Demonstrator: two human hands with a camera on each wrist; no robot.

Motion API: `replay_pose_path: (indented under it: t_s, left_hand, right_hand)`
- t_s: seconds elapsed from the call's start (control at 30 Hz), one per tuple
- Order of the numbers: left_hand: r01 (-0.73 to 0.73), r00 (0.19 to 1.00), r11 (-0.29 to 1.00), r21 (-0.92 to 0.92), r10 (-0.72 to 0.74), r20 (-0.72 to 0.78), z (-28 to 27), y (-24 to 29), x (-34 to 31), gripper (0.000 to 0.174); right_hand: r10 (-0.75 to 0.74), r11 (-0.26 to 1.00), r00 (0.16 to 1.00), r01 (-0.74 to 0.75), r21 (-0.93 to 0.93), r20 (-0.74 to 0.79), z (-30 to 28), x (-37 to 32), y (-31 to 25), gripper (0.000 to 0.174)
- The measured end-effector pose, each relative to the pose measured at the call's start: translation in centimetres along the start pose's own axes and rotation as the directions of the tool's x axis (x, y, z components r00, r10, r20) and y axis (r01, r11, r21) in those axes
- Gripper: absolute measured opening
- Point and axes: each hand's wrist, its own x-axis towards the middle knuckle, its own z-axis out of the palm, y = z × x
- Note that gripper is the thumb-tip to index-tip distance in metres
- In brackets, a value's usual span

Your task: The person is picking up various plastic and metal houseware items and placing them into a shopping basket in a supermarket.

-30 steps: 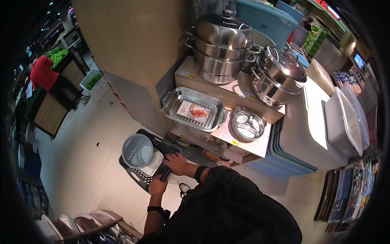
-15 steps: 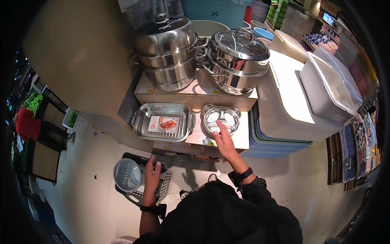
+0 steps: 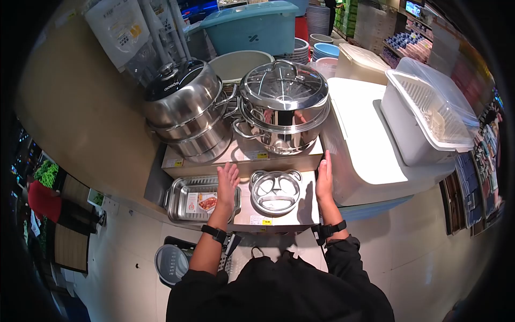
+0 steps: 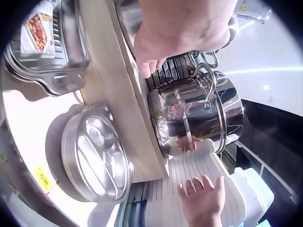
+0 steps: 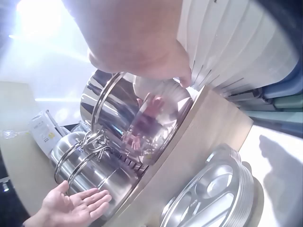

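Both hands are raised over the display, palms facing each other, holding nothing. My left hand (image 3: 227, 185) is above the right end of the ribbed steel tray (image 3: 188, 199), fingers straight. On the other side, my right hand (image 3: 324, 180) has straight fingers beside the white bin. Between them a stack of round divided steel plates (image 3: 275, 193) lies on the lower shelf, touched by neither. Behind stands a large glass-lidded steel pot (image 3: 284, 115) on the upper step. In the left wrist view the right hand (image 4: 203, 201) shows its palm; the right wrist view shows the left hand (image 5: 71, 208) likewise.
A tall steel steamer (image 3: 188, 115) stands back left beside a brown panel (image 3: 70, 107). White bins (image 3: 370, 145) are stacked at the right. A dark basket with a grey tub (image 3: 171, 264) sits on the floor at lower left. A person in red (image 3: 45, 201) bends at far left.
From the basket, both hands have come up over the display, the right first and then the left. The view has shifted, bringing the pots nearer; the basket is now lower left.
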Motion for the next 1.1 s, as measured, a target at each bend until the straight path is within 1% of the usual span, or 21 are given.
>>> replay_pose_path:
  t_s: [0.03, 0.13, 0.17, 0.27, 0.3, 0.37, 0.43, 0.5, 0.57, 0.6, 0.7, 0.73, 0.77, 0.8, 0.83, 0.87, 0.9, 0.97, 1.03, 1.07, 1.1]
  left_hand:
    - [0.007, 1.000, 0.997, -0.072, -0.007, 0.000, 0.2, -0.3, 1.3, 0.089]
    - [-0.001, 0.999, 0.997, -0.082, 0.004, 0.036, 0.9, -0.2, 5.0, 0.092]
    - [-0.009, 0.999, 0.996, -0.085, 0.012, 0.036, 1.1, 0.1, 6.1, 0.093]
    - [0.008, 0.995, 0.990, -0.140, 0.007, 0.101, 1.2, 0.3, 9.7, 0.093]
    - [0.024, 0.994, 0.984, -0.177, -0.004, 0.113, 1.2, 0.2, 10.8, 0.092]
    - [0.043, 0.991, 0.983, -0.179, -0.020, 0.131, 1.4, -0.1, 12.4, 0.093]
    - [0.152, 0.988, 0.972, -0.178, -0.149, 0.028, 2.2, -0.2, 13.2, 0.095]
    - [0.176, 0.984, 0.965, -0.197, -0.170, 0.047, 2.4, -0.7, 14.3, 0.091]
    - [0.207, 0.975, 0.960, -0.186, -0.186, 0.125, 2.0, -1.8, 15.4, 0.085]
    - [-0.027, 0.980, 0.945, -0.327, 0.090, 0.179, 2.3, -3.6, 16.4, 0.071]
    - [0.034, 0.965, 0.910, -0.414, 0.078, 0.252, 1.8, -5.6, 18.3, 0.063]
    - [0.062, 0.951, 0.919, -0.389, 0.064, 0.302, 3.7, -2.4, 16.2, 0.064]
    - [0.065, 0.954, 0.920, -0.387, 0.056, 0.294, 4.2, -2.3, 16.1, 0.064]
    - [0.118, 0.962, 0.907, -0.404, -0.004, 0.272, 4.5, -2.2, 16.0, 0.065]
    - [0.169, 0.966, 0.891, -0.421, -0.065, 0.249, 4.8, -2.1, 15.9, 0.065]
    - [0.121, 0.945, 0.913, -0.391, 0.015, 0.327, 4.9, -1.9, 15.8, 0.066]
    - [0.123, 0.947, 0.914, -0.386, 0.008, 0.320, 5.1, -1.7, 15.6, 0.066]
    - [0.091, 0.948, 0.922, -0.377, 0.035, 0.316, 5.4, -1.5, 15.0, 0.067]
    - [0.094, 0.955, 0.917, -0.387, 0.026, 0.295, 5.3, -1.6, 15.0, 0.066]
    - [0.106, 0.925, 0.917, -0.384, 0.051, 0.378, 4.9, -1.7, 15.2, 0.064]
    - [0.116, 0.885, 0.917, -0.381, 0.079, 0.458, 4.8, -1.6, 15.4, 0.063]
  right_hand:
    - [0.049, 0.997, 0.999, -0.048, 0.062, -0.011, 0.4, 0.9, 0.2, 0.062]
    - [0.212, 0.951, 0.977, -0.199, 0.235, -0.029, 1.2, 2.5, 1.3, 0.064]
    - [0.214, 0.953, 0.976, -0.197, 0.232, -0.051, 1.5, 3.0, 1.6, 0.064]
    - [0.216, 0.955, 0.976, -0.210, 0.210, -0.005, 1.8, 5.9, 3.1, 0.068]
    - [0.213, 0.957, 0.977, -0.204, 0.207, -0.022, 2.3, 6.2, 2.0, 0.068]
    - [0.315, 0.937, 0.942, -0.289, 0.195, -0.116, 3.4, 6.3, -1.0, 0.068]
    - [0.311, 0.939, 0.942, -0.282, 0.197, -0.130, 3.3, 7.2, -0.2, 0.069]
    - [0.344, 0.919, 0.933, -0.312, 0.241, -0.104, 3.3, 7.8, 0.2, 0.071]
    - [0.350, 0.915, 0.930, -0.313, 0.255, -0.114, 3.2, 9.0, 2.7, 0.072]
    - [0.338, 0.919, 0.935, -0.303, 0.250, -0.107, 3.2, 9.5, 3.4, 0.073]
    - [0.338, 0.921, 0.937, -0.310, 0.235, -0.090, 3.4, 10.3, 3.7, 0.075]
    - [0.343, 0.909, 0.932, -0.298, 0.292, -0.119, 3.7, 10.5, 3.6, 0.072]
    - [0.353, 0.893, 0.924, -0.285, 0.348, -0.147, 3.8, 10.7, 3.6, 0.070]
    - [0.361, 0.890, 0.922, -0.296, 0.347, -0.142, 3.7, 10.9, 3.6, 0.070]
    - [0.338, 0.862, 0.941, -0.305, 0.405, -0.011, 3.4, 11.0, 3.7, 0.072]
    - [0.302, 0.827, 0.946, -0.321, 0.461, 0.116, 3.2, 11.1, 3.8, 0.074]
    - [0.312, 0.822, 0.943, -0.331, 0.463, 0.120, 3.3, 11.0, 3.3, 0.074]
    - [0.377, 0.797, 0.922, -0.369, 0.478, 0.083, 3.7, 10.6, 2.1, 0.074]
    - [0.404, 0.815, 0.914, -0.380, 0.438, 0.040, 4.1, 10.8, 3.0, 0.075]
    - [0.324, 0.878, 0.939, -0.253, 0.407, -0.116, 4.5, 11.0, 3.4, 0.056]
    - [0.227, 0.927, 0.937, -0.124, 0.355, -0.266, 4.8, 11.1, 3.4, 0.049]
